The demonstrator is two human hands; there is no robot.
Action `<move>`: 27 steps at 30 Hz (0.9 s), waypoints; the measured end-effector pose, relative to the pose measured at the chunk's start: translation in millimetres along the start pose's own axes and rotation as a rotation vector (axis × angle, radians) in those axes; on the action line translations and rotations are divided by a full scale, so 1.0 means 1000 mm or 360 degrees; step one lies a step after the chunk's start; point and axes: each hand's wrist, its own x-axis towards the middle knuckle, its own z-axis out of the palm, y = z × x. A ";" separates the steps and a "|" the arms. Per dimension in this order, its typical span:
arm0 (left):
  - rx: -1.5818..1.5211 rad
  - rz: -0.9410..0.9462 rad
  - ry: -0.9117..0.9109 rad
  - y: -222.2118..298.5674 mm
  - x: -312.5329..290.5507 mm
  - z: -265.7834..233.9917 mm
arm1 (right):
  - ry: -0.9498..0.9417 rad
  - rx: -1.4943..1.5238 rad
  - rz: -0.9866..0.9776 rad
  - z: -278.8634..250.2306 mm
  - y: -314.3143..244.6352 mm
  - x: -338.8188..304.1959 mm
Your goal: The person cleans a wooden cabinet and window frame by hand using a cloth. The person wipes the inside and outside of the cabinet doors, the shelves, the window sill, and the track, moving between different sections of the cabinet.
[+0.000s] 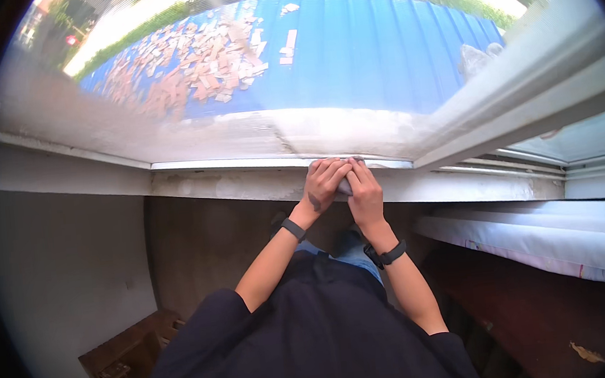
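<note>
**Entry: two hands pressing a pale pad on a window sill**

Item: small pale pad or cloth (346, 185), mostly hidden; only a sliver shows between the hands. It lies on the sill (245, 187), just below the lower window track (228, 164), near where the sliding frame (525, 101) meets it.

Left hand (325, 181): fingers curled down, knuckles up, closed over the pad's left part, fingertips at the track. Dark band on the wrist.

Right hand (364, 189): fingers folded, pressed against the left hand, covering the pad's right part. Dark band on the wrist. Neither hand is spread; both are narrowed onto the pad.

Handling note (judgement): the work looks like wiping or pressing along the sill edge. Even pressure from both hands, with the pad kept flat and tight against the track, would serve best; fingertips should stay clear of the frame's runners.

Surroundings: blue corrugated roof (391, 51) outside, scattered with reddish fragments (191, 62); bed (537, 233) to the right; wooden furniture (126, 355) lower left.
</note>
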 end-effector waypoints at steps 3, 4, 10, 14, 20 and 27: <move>-0.0017 -0.0072 0.0000 -0.042 -0.019 -0.029 | -0.0033 -0.0026 -0.0084 0.032 -0.030 0.013; -0.0055 -0.0039 0.0021 -0.059 -0.026 -0.039 | -0.0048 -0.0060 -0.0082 0.046 -0.042 0.019; -0.0036 -0.0082 0.0240 -0.158 -0.084 -0.120 | -0.0152 0.0031 -0.0235 0.134 -0.140 0.053; 0.0103 -0.0277 0.0401 -0.226 -0.134 -0.181 | -0.0255 0.0153 -0.0401 0.207 -0.215 0.084; 0.0316 -0.0605 0.0637 -0.302 -0.195 -0.262 | -0.0324 0.0311 -0.0648 0.312 -0.317 0.126; 0.0280 -0.0893 0.0559 -0.318 -0.267 -0.296 | -0.0662 0.0314 -0.0689 0.379 -0.344 0.104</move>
